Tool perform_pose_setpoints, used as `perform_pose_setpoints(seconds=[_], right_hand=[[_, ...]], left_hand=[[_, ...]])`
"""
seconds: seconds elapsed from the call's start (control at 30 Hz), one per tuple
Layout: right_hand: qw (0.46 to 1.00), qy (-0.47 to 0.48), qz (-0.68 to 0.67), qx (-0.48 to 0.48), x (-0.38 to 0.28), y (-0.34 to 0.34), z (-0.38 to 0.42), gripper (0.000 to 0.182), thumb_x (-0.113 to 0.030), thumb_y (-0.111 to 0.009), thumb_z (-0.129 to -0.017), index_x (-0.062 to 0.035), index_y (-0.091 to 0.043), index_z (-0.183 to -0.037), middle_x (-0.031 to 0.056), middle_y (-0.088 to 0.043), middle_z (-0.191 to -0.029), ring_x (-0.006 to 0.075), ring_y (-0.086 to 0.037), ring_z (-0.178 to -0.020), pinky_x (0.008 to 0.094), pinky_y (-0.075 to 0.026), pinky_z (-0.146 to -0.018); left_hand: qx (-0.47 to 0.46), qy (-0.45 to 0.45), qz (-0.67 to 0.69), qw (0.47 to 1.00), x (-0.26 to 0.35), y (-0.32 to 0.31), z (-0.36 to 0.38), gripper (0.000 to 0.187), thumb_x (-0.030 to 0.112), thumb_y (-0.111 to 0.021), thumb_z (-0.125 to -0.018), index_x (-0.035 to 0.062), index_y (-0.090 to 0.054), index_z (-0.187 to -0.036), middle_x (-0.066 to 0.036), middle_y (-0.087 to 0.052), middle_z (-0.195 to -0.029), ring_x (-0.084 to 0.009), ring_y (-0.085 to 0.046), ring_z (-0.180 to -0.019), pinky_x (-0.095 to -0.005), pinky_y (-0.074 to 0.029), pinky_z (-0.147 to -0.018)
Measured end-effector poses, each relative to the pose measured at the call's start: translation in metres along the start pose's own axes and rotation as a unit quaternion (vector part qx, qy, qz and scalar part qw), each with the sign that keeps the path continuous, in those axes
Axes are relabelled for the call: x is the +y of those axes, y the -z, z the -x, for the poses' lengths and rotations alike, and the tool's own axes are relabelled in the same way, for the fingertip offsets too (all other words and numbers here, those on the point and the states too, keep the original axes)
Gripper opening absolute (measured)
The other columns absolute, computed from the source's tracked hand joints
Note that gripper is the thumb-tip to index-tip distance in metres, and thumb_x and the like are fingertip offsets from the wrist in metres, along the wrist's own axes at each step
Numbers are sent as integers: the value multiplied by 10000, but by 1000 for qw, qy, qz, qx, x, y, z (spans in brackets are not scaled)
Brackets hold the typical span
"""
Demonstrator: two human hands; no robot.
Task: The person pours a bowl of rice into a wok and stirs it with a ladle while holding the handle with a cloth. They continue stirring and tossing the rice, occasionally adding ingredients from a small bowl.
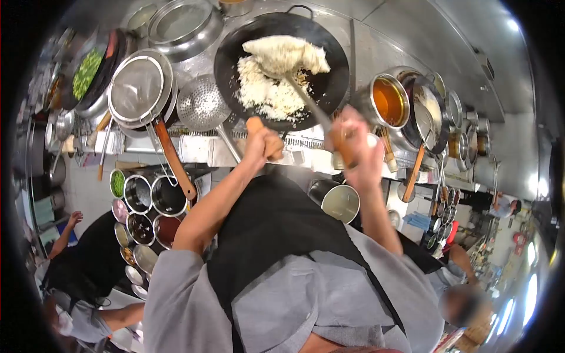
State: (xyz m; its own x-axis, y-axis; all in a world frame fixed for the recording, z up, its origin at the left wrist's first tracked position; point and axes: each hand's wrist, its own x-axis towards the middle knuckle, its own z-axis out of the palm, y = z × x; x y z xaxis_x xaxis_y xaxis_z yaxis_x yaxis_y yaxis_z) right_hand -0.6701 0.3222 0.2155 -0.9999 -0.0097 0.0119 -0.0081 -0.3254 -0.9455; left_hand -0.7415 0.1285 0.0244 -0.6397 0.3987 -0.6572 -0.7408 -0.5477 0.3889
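Observation:
A black wok (pixel 338 65) sits on the stove in front of me, with white rice (pixel 265 94) in it. Part of the rice is lifted in a mass over the far side. My right hand (pixel 357 144), slightly blurred, grips the wooden handle of a metal ladle (pixel 311 105). The ladle's head lies among the rice, partly covered by it. At the wok's near rim my left hand (pixel 262 146) is closed round what looks like the wok's handle, mostly hidden by the fingers. A perforated skimmer (pixel 203 101) lies just left of the wok.
Left stand a mesh strainer (pixel 136 88) and a pan of chopped greens (pixel 88 73). A pot of orange liquid (pixel 389 101) is close by my right hand. Several ingredient tins (pixel 138 193) stand lower left. Co-workers (pixel 88 259) are at both sides.

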Motion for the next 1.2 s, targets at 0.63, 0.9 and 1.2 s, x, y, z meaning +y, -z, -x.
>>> perform_pose_setpoints(seconds=[0.63,0.9,1.2], right_hand=[[645,-221,729,59,110,69,-21,520,-297,-489,-963,-63,-320,-1395,279,-672,-846,474,-652,-836,577,-493,-741],[713,85,696,-21,115,-4,-33,327,-237,-608,-918,8,-525,-1120,234,-583,-1095,378,-585,-1013,465,-470,-881],[972,75,159,157,158,-36,21,168,-107,-586,-947,16,-508,-1029,92,-530,-993,154,-529,-897,268,-439,-794]], left_hand=[[-87,75,-92,989,43,-5,-8,432,321,-632,-911,71,-453,-1215,-160,-655,-1037,-307,-681,-903,-446,-586,-764],[-108,-137,-169,970,21,-2,21,533,411,-651,-934,61,-424,-1265,-82,-537,-1175,-201,-535,-1146,-341,-443,-990],[-158,-49,-47,985,28,28,41,535,422,-556,-984,70,-437,-1368,-89,-549,-1319,-227,-535,-1226,-370,-438,-1043]])
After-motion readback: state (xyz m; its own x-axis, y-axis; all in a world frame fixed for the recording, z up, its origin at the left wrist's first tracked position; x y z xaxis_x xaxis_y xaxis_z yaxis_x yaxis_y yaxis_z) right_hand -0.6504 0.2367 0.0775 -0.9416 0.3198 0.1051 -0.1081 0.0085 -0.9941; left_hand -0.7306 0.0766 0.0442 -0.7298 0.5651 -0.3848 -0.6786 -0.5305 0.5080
